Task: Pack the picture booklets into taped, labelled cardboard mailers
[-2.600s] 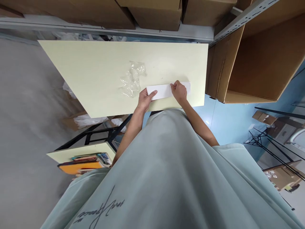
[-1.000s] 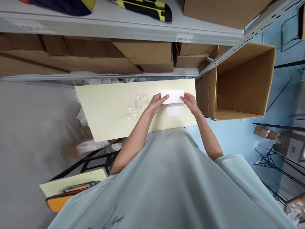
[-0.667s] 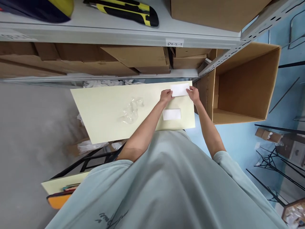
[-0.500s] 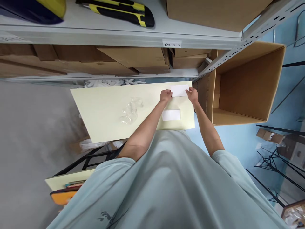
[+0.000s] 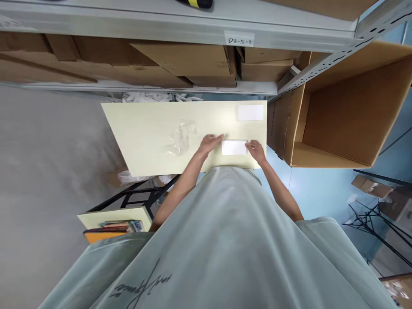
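Two white rectangular pieces, looking like paper cards, lie on a pale cream tabletop [image 5: 144, 137]. The far white card [image 5: 250, 113] rests untouched by the back right corner. Closer to my body is a stack of white cards [image 5: 234, 147] with a visible thickness along its edge. My left hand [image 5: 210, 143] is at its upper left corner, fingers stretched out and nothing held. At the right edge, my right hand [image 5: 255, 150] has thumb and bent fingers closed on the corner of the stack. Crumpled clear plastic [image 5: 180, 138] lies left of my left hand.
A metal shelf [image 5: 128, 23] labelled D3-5-5 runs along the far side, with cardboard boxes [image 5: 186, 60] on its lower level. To the right stands a large open cardboard box [image 5: 347, 107]. A black metal frame [image 5: 135, 193] and a smaller board with books [image 5: 119, 225] are at lower left.
Both hands have let go of the far white card and moved toward my body, to the nearer stack. The far card stays at the back corner. The camera view has shifted.
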Motion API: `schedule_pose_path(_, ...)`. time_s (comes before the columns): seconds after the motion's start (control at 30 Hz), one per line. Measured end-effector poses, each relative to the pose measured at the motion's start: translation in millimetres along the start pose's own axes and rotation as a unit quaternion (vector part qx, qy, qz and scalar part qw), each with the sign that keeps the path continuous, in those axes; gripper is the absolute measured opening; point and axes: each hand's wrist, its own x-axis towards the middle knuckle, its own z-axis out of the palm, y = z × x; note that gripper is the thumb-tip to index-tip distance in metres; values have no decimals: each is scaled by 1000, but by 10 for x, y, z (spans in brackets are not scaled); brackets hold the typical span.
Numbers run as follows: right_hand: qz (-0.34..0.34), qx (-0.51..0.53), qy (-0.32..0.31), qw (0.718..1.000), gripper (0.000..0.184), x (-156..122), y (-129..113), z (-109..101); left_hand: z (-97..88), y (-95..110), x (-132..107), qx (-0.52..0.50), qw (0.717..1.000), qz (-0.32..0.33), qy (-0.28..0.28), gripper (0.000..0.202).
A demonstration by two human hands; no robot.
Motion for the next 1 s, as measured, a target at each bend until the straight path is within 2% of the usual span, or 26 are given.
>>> schedule_pose_path(0.07, -4, -19, 1, 1000, 38, -166, 78, 200, 14, -212, -179, -3, 999, -27, -33, 68)
schedule_pose_path(0.1, -10, -31, 8, 999, 35, -209, 93, 282, 57, -278, -245, -9, 998, -17, -55, 69)
schedule_pose_path(0.2, -23, -65, 30, 997, 27, -224, 78, 416, 208, -333, -311, -23, 993, 29, -110, 66)
schedule_pose_path(0.27, -23, -80, 31, 996, 25, -189, 53, 411, 256, -312, -272, -29, 991, 24, -125, 65)
schedule_pose_path(0.4, -15, -72, 9, 997, 24, -134, 34, 326, 227, -320, -175, -41, 991, 10, -128, 68)
schedule_pose_path(0.5, -4, -6, -17, 1000, 25, -136, 46, 338, 187, -381, -181, -26, 993, 28, -108, 70)
schedule_pose_path(0.63, 13, 80, -40, 996, 26, -193, 60, 416, 108, -448, -262, -43, 994, 46, -91, 59)
schedule_pose_path(0.73, -8, 67, -58, 996, 41, -279, 31, 383, -23, -457, -336, -51, 991, 64, -105, 59)
schedule_pose_path(0.8, -71, 12, -53, 996, 64, -355, -42, 320, -149, -442, -392, -39, 986, 90, -133, 62)
schedule_pose_path(0.87, -163, -57, -58, 983, 91, -438, -174, 271, -303, -417, -456, -27, 977, 129, -167, 65)
schedule_pose_path(0.93, -227, -110, -104, 962, 109, -519, -356, 274, -479, -388, -524, -20, 964, 170, -206, 70)
schedule_pose_path(1.0, -231, -140, -173, 947, 108, -595, -553, 337, -667, -360, -592, -9, 948, 204, -245, 75)
